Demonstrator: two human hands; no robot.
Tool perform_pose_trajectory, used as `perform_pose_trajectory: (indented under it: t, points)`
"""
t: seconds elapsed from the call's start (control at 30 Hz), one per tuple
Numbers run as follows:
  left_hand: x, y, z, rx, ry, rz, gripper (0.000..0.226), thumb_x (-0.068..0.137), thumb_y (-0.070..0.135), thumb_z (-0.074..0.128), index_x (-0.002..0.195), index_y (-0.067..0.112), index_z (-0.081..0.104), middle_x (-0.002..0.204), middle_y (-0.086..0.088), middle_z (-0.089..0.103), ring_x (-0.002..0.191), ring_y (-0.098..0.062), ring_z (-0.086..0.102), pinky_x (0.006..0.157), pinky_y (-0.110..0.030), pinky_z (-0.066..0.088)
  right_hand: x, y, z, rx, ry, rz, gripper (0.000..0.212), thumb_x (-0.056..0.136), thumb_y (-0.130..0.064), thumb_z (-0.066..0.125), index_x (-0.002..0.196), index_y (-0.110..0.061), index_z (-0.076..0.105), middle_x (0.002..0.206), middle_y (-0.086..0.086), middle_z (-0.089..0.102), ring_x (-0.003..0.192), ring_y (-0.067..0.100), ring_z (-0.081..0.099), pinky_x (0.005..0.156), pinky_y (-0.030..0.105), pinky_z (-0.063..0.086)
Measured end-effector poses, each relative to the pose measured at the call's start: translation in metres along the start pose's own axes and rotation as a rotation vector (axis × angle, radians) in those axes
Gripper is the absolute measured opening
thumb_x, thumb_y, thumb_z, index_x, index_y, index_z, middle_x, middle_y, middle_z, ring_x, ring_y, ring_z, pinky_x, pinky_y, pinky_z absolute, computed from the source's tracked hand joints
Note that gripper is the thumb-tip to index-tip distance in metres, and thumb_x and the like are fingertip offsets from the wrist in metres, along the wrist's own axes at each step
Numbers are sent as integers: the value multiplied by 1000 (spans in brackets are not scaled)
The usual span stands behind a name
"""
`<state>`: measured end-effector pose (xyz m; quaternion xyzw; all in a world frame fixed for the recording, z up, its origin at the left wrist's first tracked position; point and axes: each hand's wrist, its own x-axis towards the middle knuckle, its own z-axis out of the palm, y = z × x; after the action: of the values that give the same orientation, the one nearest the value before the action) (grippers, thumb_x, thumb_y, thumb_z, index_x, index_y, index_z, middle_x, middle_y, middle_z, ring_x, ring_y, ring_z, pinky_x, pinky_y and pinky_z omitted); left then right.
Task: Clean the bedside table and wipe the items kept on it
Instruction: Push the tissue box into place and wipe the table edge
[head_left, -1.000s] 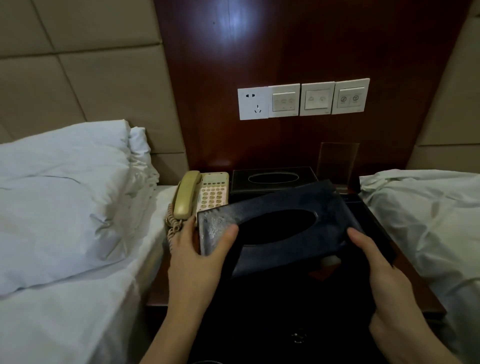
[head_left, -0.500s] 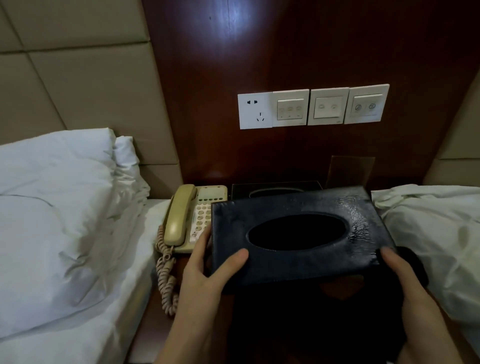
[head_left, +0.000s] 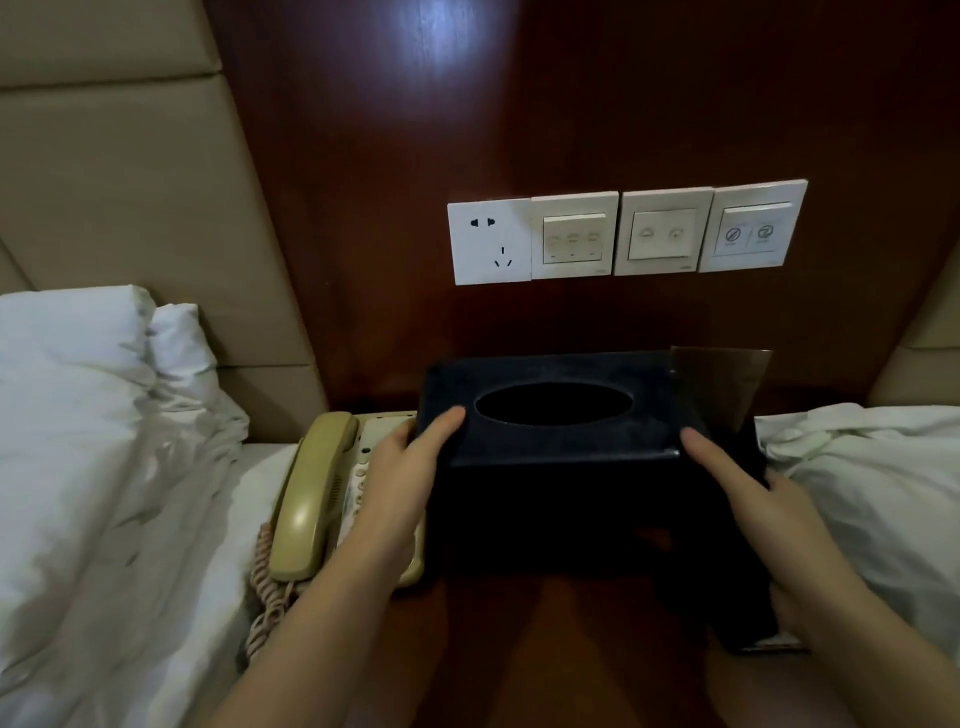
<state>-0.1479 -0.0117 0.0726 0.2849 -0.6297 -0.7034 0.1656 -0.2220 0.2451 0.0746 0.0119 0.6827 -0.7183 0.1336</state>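
Observation:
A dark blue tissue box with an oval opening on top stands level at the back of the wooden bedside table, close to the wall panel. My left hand grips its left end, thumb on the top face. My right hand holds its right end, thumb on the top edge. A beige corded telephone sits directly left of the box, partly under my left wrist. Whether the box rests on the table or on something beneath it is hidden.
A clear acrylic stand leans behind the box's right corner. A dark flat item lies under my right forearm. White pillows and bedding flank the table. A socket and switch plates are on the wall above.
Both hands carried the tissue box away from me toward the wall and levelled it out. It now covers the spot where a second dark box showed at the back.

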Motion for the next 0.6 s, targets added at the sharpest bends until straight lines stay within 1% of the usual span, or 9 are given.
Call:
perform_pose_trajectory:
  t: [0.07, 0.1, 0.17, 0.23, 0.33, 0.43, 0.53, 0.57, 0.6]
  points:
    - [11, -2, 4, -11, 2, -1, 34, 92, 45, 69, 119, 23, 70, 103, 4, 79, 87, -12, 76, 58, -18, 53, 12, 1, 6, -13, 23, -18, 40, 76, -50, 77, 108, -28, 70, 99, 0, 77, 92, 25, 73, 88, 46, 57]
    - [13, -2, 6, -18, 7, -2, 32, 93, 44, 69, 118, 25, 70, 102, 5, 79, 84, -10, 75, 56, -16, 51, 17, 3, 8, -35, 46, -38, 39, 76, -51, 77, 108, -28, 70, 100, -1, 76, 92, 24, 72, 87, 44, 57]
    - [17, -6, 10, -35, -2, -1, 29, 92, 43, 69, 117, 27, 69, 99, 6, 80, 82, -9, 76, 60, -20, 52, 26, 5, 10, -85, 82, -73, 38, 78, -50, 76, 107, -26, 70, 100, -1, 75, 91, 22, 71, 80, 39, 57]
    - [20, -9, 13, -49, -7, -6, 27, 93, 44, 69, 116, 29, 67, 102, 4, 78, 88, -14, 75, 65, -25, 53, 35, 5, 11, -108, 101, -83, 39, 78, -51, 76, 105, -24, 70, 98, 0, 75, 88, 22, 71, 74, 37, 56]
    - [24, -15, 16, -81, -5, -5, 24, 93, 48, 68, 111, 32, 64, 107, 3, 75, 98, -18, 72, 74, -31, 54, 42, 4, 12, -125, 117, -82, 38, 77, -51, 77, 101, -22, 70, 95, 2, 75, 86, 24, 71, 74, 38, 56]
    - [23, -15, 19, -73, 1, -12, 13, 94, 48, 66, 99, 36, 62, 104, 3, 75, 97, -19, 72, 78, -33, 56, 47, 3, 13, -187, 125, -100, 39, 79, -55, 72, 100, -23, 68, 97, 2, 73, 88, 23, 69, 76, 38, 56]
    - [27, -18, 15, -67, -17, 0, 12, 95, 47, 65, 98, 36, 62, 105, 3, 74, 97, -19, 72, 77, -33, 57, 46, 2, 14, -305, 159, -150, 50, 78, -65, 67, 106, -23, 67, 99, -2, 71, 91, 21, 67, 76, 39, 55]
    - [26, -17, 15, -64, -17, 5, 14, 95, 48, 65, 102, 36, 63, 108, 3, 74, 99, -19, 72, 79, -34, 57, 43, 1, 14, -365, 187, -206, 57, 77, -70, 64, 111, -24, 65, 101, -3, 70, 93, 20, 67, 79, 42, 56]
    - [27, -18, 14, -53, -11, 18, 24, 93, 51, 66, 110, 34, 64, 114, 3, 73, 103, -18, 71, 84, -34, 57, 39, -4, 14, -425, 217, -268, 64, 76, -73, 61, 117, -24, 61, 104, -5, 68, 96, 20, 66, 80, 43, 56]
